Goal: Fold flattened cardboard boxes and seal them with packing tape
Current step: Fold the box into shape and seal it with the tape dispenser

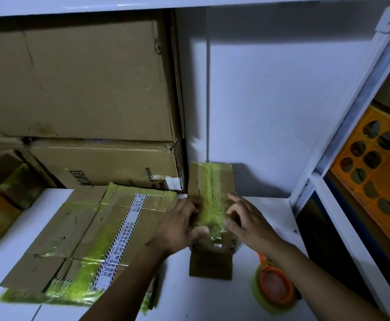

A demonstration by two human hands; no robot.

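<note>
The left hand grips the small brown cardboard box. The right hand, loosely spread, presses its yellow-green tape. Best to rub hard, middle to edges.

Boxed in on a white surface, the small box has a stack of flattened cardboard just beside its left side, big cartons rising behind that stack, and the wall close behind it. Bare surface lies open to the right of the small box as far as the white shelf frame. More runs along its near side, where a tape roll sits to the near right.
</note>
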